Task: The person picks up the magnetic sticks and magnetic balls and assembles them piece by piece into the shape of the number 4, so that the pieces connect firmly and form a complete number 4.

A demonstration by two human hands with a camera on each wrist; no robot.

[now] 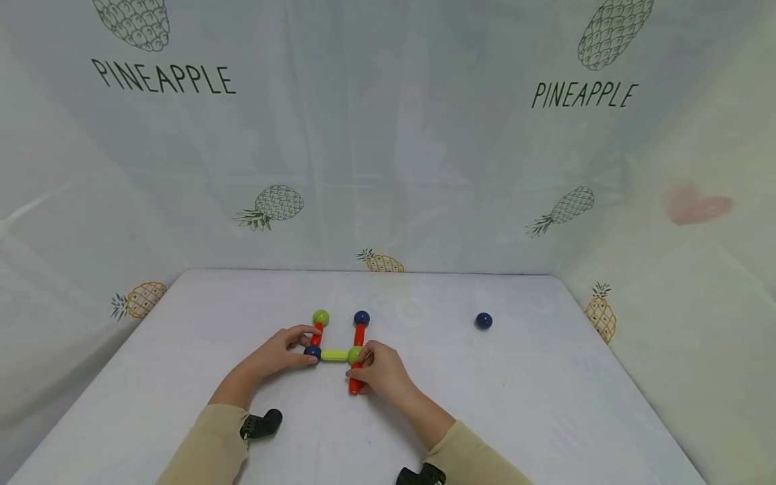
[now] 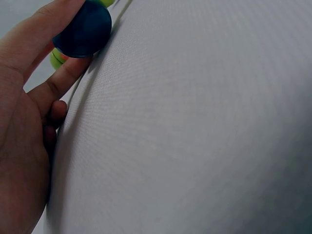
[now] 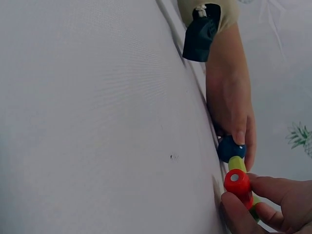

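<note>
Left hand (image 1: 280, 351) pinches the dark blue ball (image 1: 312, 351) at the frame's corner on the tabletop (image 1: 545, 404); right hand (image 1: 380, 369) curls around the lower red rod (image 1: 354, 385). Twist too hard and that green rod (image 1: 334, 355) joint could pop apart, I reckon.

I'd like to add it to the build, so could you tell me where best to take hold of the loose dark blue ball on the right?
Pinch the loose blue ball across its widest middle, coming from straight above. It is round, sits alone on the table with nothing touching it, so no side is blocked; a low side approach might roll it away.
</note>
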